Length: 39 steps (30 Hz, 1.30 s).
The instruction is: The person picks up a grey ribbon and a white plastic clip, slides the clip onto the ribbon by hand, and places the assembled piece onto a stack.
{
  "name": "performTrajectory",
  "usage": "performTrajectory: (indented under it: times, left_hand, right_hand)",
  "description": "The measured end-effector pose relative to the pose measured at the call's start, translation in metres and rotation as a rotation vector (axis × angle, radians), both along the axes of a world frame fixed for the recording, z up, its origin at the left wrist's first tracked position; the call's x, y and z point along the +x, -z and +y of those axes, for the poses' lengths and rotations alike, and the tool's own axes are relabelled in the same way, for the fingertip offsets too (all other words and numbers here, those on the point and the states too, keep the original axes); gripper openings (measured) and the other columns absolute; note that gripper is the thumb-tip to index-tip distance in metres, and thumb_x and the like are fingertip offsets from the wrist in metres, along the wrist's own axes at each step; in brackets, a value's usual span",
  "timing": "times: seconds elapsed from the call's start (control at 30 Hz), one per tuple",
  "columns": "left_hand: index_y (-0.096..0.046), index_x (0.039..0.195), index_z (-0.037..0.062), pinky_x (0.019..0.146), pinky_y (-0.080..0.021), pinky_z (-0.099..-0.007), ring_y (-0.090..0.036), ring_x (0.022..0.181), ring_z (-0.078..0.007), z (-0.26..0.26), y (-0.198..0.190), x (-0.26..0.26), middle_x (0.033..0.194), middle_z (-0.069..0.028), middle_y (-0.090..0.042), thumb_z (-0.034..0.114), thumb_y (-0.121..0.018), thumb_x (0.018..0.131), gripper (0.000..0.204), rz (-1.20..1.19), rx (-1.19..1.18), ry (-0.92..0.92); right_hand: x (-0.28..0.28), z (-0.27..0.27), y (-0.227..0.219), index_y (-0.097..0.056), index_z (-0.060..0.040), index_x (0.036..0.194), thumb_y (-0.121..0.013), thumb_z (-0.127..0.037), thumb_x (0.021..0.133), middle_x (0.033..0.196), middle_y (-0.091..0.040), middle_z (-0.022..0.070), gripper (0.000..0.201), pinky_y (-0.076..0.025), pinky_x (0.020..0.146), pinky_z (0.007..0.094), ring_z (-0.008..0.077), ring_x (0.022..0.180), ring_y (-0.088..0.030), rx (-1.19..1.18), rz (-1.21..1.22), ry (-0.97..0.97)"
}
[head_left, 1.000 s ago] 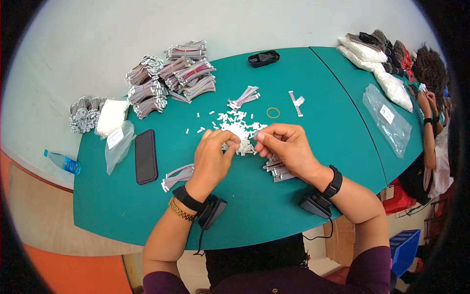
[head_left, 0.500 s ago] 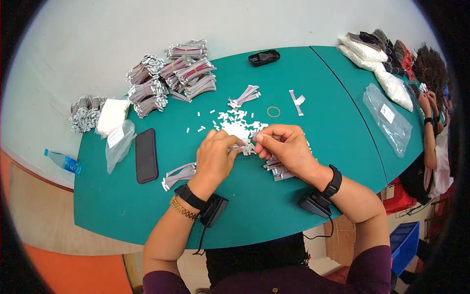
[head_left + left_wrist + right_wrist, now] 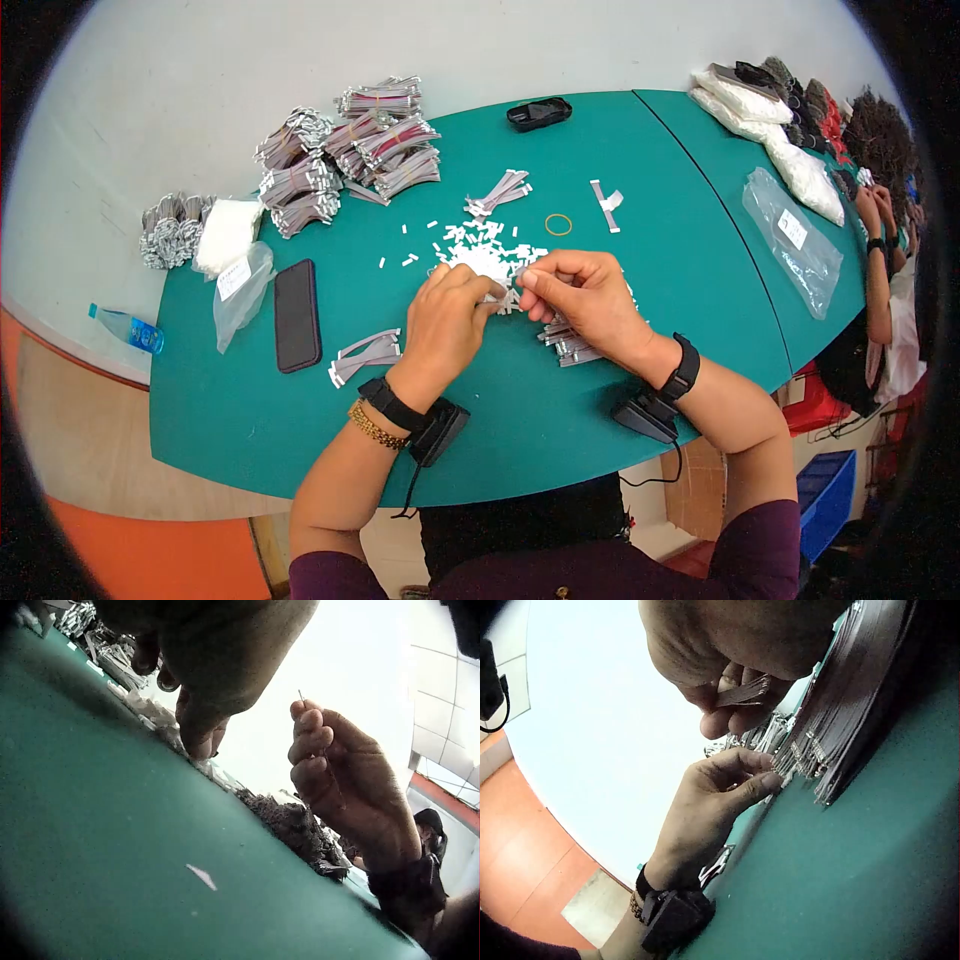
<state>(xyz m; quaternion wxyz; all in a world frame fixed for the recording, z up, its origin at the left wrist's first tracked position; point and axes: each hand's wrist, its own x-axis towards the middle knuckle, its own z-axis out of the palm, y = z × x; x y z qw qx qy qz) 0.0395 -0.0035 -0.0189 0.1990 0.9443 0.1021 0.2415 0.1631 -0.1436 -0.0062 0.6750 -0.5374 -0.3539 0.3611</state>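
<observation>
My right hand pinches a short grey flat ribbon cable between thumb and fingers, its end fanned into thin strands. Close beside it, my left hand has curled fingers, with thumb and forefinger tips drawn together at the near edge of a heap of small white plastic pieces. Whether a piece sits between those tips, I cannot tell. Under the right hand lies a bundle of grey flat cables, partly hidden by it. A few more flat cables lie by the left wrist.
Left of the hands lies a phone, near a white bag. Banded cable bundles are stacked at the back left. Behind the heap are loose cables, a rubber band and a tagged cable. A clear bag lies right.
My left hand has shifted slightly right, and its thumb and forefinger tips have come nearer the right hand. The right hand stays almost still with the cable.
</observation>
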Motion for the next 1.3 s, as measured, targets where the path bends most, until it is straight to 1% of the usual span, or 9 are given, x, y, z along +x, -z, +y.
performTrajectory:
  times: [0.37, 0.47, 0.57, 0.67, 0.77, 0.87, 0.97, 1.07, 1.3]
  left_hand:
    - [-0.064, 0.08, 0.009, 0.066, -0.044, -0.0366, -0.052, 0.078, -0.0255, 0.003, 0.001, 0.0, 0.077, -0.0056, -0.055, 0.005, -0.07, 0.069, 0.013, 0.018, 0.011, 0.002]
    - [-0.064, 0.077, 0.0061, 0.067, -0.044, -0.032, -0.054, 0.075, -0.0195, 0.003, 0.001, 0.0, 0.078, -0.0052, -0.06, 0.004, -0.07, 0.07, 0.01, -0.023, -0.01, -0.01]
    - [-0.062, 0.08, 0.005, 0.066, -0.043, -0.027, -0.055, 0.074, -0.0126, 0.002, -0.015, 0.001, 0.077, -0.003, -0.06, 0.006, -0.068, 0.077, 0.007, 0.046, -0.405, -0.008]
    - [-0.06, 0.088, 0.0044, 0.068, -0.043, -0.0227, -0.054, 0.075, -0.0082, 0.007, -0.012, 0.002, 0.079, -0.001, -0.059, 0.009, -0.064, 0.084, 0.008, -0.109, -1.126, 0.17]
    - [-0.057, 0.096, 0.0043, 0.071, -0.043, -0.0222, -0.055, 0.077, -0.0091, 0.013, -0.014, 0.0, 0.083, -0.0008, -0.06, 0.011, -0.061, 0.087, 0.012, -0.076, -1.337, 0.274]
    - [-0.058, 0.096, 0.0037, 0.07, -0.042, -0.022, -0.053, 0.08, -0.0068, 0.014, -0.011, -0.001, 0.089, -0.001, -0.061, 0.008, -0.061, 0.086, 0.012, -0.105, -1.559, 0.355]
    - [-0.059, 0.103, 0.003, 0.073, -0.042, -0.0223, -0.054, 0.083, -0.0073, 0.013, -0.014, -0.002, 0.095, -0.0024, -0.061, 0.008, -0.061, 0.086, 0.018, -0.087, -1.674, 0.377]
    - [-0.059, 0.108, 0.0024, 0.075, -0.043, -0.0226, -0.055, 0.085, -0.0084, 0.013, -0.011, -0.003, 0.096, -0.0026, -0.062, 0.006, -0.061, 0.085, 0.023, -0.087, -1.643, 0.389]
    - [-0.061, 0.103, 0.0021, 0.076, -0.045, -0.0236, -0.056, 0.082, -0.0105, 0.011, -0.01, -0.003, 0.094, -0.0033, -0.062, 0.006, -0.062, 0.084, 0.019, -0.093, -1.673, 0.378]
  right_hand:
    - [0.0, 0.0, 0.0, -0.064, -0.0003, 0.086, -0.057, -0.012, 0.089, 0.074, -0.065, 0.0036, 0.014, -0.047, 0.055, 0.0189, 0.0061, 0.061, -0.058, -0.01, -0.014, 0.005]
    - [-0.001, 0.0, -0.003, -0.064, 0.0005, 0.087, -0.057, -0.012, 0.089, 0.073, -0.064, 0.0047, 0.014, -0.048, 0.056, 0.0196, 0.0071, 0.061, -0.058, -0.015, -0.019, 0.01]
    - [-0.002, -0.001, -0.004, -0.064, 0.0007, 0.088, -0.058, -0.013, 0.089, 0.073, -0.064, 0.005, 0.015, -0.048, 0.056, 0.0198, 0.0074, 0.061, -0.058, -0.028, -0.016, 0.015]
    - [-0.002, -0.001, -0.007, -0.064, 0.0007, 0.088, -0.058, -0.012, 0.089, 0.073, -0.064, 0.0046, 0.015, -0.048, 0.056, 0.0196, 0.0072, 0.062, -0.058, -0.049, -0.018, 0.009]
    - [-0.003, -0.002, -0.009, -0.064, 0.0007, 0.088, -0.058, -0.012, 0.089, 0.073, -0.065, 0.0044, 0.014, -0.048, 0.056, 0.0195, 0.0072, 0.062, -0.059, -0.05, -0.021, -0.005]
    - [-0.004, -0.002, -0.009, -0.064, 0.0006, 0.087, -0.058, -0.013, 0.089, 0.072, -0.064, 0.0045, 0.015, -0.048, 0.056, 0.0193, 0.007, 0.061, -0.058, -0.055, -0.018, -0.013]
    - [-0.004, -0.001, -0.01, -0.064, 0.0004, 0.087, -0.058, -0.014, 0.089, 0.072, -0.064, 0.0045, 0.015, -0.048, 0.055, 0.0191, 0.0068, 0.06, -0.058, -0.054, 0.002, -0.022]
    - [-0.004, -0.001, -0.011, -0.064, 0.0003, 0.087, -0.058, -0.013, 0.09, 0.072, -0.064, 0.0044, 0.015, -0.048, 0.055, 0.019, 0.0067, 0.06, -0.057, -0.048, 0.008, -0.03]
    - [-0.002, -0.001, -0.009, -0.064, 0.0008, 0.088, -0.058, -0.012, 0.089, 0.073, -0.065, 0.0047, 0.014, -0.048, 0.056, 0.0192, 0.007, 0.062, -0.059, -0.075, 0.018, -0.036]
